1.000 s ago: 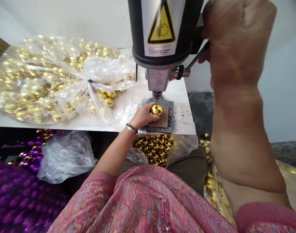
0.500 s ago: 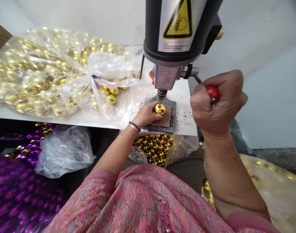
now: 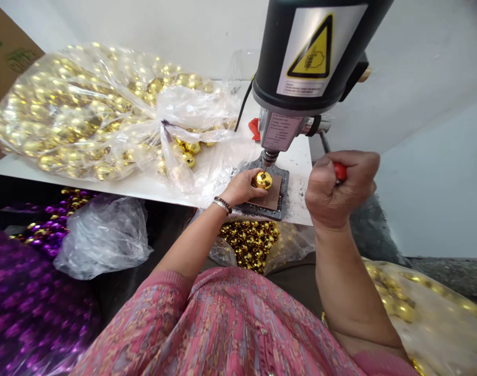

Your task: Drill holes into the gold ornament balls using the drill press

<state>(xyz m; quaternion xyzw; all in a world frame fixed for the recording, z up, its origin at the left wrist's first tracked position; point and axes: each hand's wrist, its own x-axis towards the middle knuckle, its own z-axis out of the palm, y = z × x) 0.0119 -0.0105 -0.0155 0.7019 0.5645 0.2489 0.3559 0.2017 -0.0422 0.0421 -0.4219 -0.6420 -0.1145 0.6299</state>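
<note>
My left hand grips a shiny gold faceted ball between thumb and fingers, on a brown board that lies on the dark metal base of a bench drill press. The bit under the chuck meets the top of the ball; how deep it sits I cannot tell. At the right, my right hand is closed round the red knob of the press's feed lever. Dark shavings are scattered around the base.
A big clear bag of gold balls covers the table's left side. Below the table edge, an open bag holds gold balls. A crumpled plastic bag and a purple bag lie lower left; another bag of gold balls is lower right.
My right hand and the lever have swung lower. My left hand still holds the ball under the bit. The whole view has shifted and tilted a little.
</note>
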